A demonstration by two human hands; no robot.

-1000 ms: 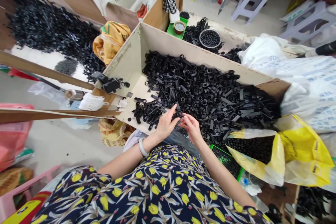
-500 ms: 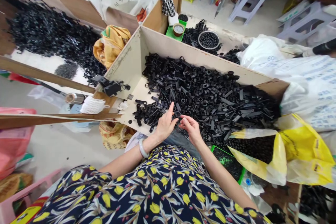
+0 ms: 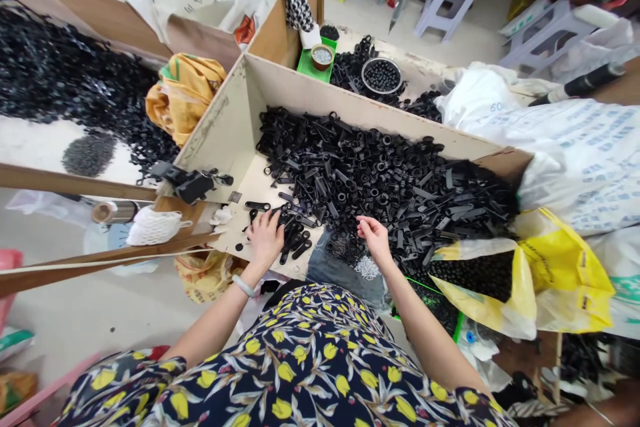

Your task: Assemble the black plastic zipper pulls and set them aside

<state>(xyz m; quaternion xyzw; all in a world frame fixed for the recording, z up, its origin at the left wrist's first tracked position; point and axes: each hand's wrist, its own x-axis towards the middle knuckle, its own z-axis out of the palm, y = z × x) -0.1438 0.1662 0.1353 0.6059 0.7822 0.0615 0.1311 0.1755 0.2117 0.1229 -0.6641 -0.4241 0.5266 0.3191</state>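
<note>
My left hand (image 3: 265, 238) reaches down with its fingers spread over a small group of long black plastic pieces with ringed ends (image 3: 299, 243), at the left of the wooden bin. It touches or nearly touches some of them. My right hand (image 3: 374, 238) is pinched at the front edge of the large heap of black plastic parts (image 3: 345, 160). Whatever its fingertips hold is too small to make out. Just below that hand lies a little pile of tiny silvery pieces (image 3: 367, 268) on dark blue cloth (image 3: 320, 265).
Pale boards (image 3: 370, 110) wall the bin. A small black device (image 3: 187, 181) sits on its left corner. Behind are a bowl of black balls (image 3: 382, 75) and a green tray (image 3: 305, 67). Yellow plastic (image 3: 570, 260) and white sacks (image 3: 565, 147) crowd the right side.
My hands have parted. The left has moved left, away from the right, onto the small group of black pieces. The silvery pile now shows, and the whole view has shifted slightly.
</note>
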